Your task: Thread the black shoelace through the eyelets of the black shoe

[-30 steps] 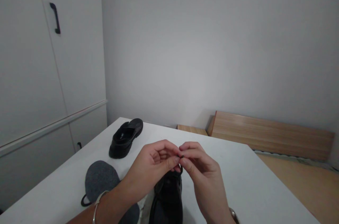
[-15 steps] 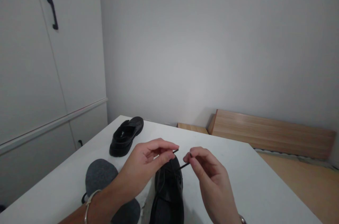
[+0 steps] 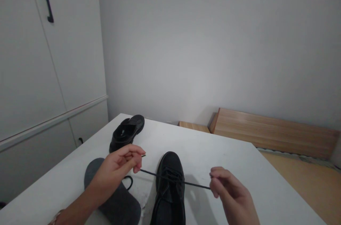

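A black leather lace-up shoe (image 3: 169,168) stands on the white table (image 3: 226,157), toe pointing away from me. Its black shoelace (image 3: 198,185) is stretched out to both sides across the eyelets. My left hand (image 3: 117,170) pinches the left end of the lace, left of the shoe. My right hand (image 3: 231,195) pinches the right end, right of the shoe. Both hands hover just above the tabletop.
A second black shoe (image 3: 126,133) lies at the table's far left corner. Grey insoles (image 3: 117,200) lie near my left forearm. White cabinet doors (image 3: 39,58) stand to the left. Wooden boards (image 3: 266,132) lean against the wall behind the table.
My hands, close together over the shoe a second ago, have pulled apart sideways, drawing the lace ends taut to the left and right.
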Action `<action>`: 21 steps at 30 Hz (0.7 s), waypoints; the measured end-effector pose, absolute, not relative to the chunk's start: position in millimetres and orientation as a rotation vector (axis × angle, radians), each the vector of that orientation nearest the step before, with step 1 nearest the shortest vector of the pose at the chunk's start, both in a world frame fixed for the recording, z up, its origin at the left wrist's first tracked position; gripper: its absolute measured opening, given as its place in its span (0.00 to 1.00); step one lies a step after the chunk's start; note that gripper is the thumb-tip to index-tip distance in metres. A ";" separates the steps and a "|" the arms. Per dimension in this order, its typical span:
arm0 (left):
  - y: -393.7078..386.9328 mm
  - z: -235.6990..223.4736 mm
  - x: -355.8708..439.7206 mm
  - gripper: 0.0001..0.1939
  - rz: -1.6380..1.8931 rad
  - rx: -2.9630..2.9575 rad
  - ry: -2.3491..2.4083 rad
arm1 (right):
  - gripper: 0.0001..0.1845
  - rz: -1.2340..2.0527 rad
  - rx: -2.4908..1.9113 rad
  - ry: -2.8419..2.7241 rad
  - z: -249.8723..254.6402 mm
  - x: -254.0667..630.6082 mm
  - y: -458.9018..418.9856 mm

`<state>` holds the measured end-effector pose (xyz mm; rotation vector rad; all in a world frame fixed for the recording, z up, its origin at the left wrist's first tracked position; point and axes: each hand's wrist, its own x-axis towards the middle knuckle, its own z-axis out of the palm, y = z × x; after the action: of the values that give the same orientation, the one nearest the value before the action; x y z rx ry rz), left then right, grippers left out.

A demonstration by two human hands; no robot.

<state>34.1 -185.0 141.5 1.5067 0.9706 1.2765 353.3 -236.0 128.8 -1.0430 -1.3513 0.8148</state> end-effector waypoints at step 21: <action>-188.5 107.6 77.7 0.06 1.057 2.552 0.917 | 0.15 -0.111 -1.087 -2.338 114.5 309.6 -225.1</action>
<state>77.7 -188.5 107.6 2.5522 0.9166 1.0574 309.6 -225.1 114.5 -1.0874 -2.3380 -0.1111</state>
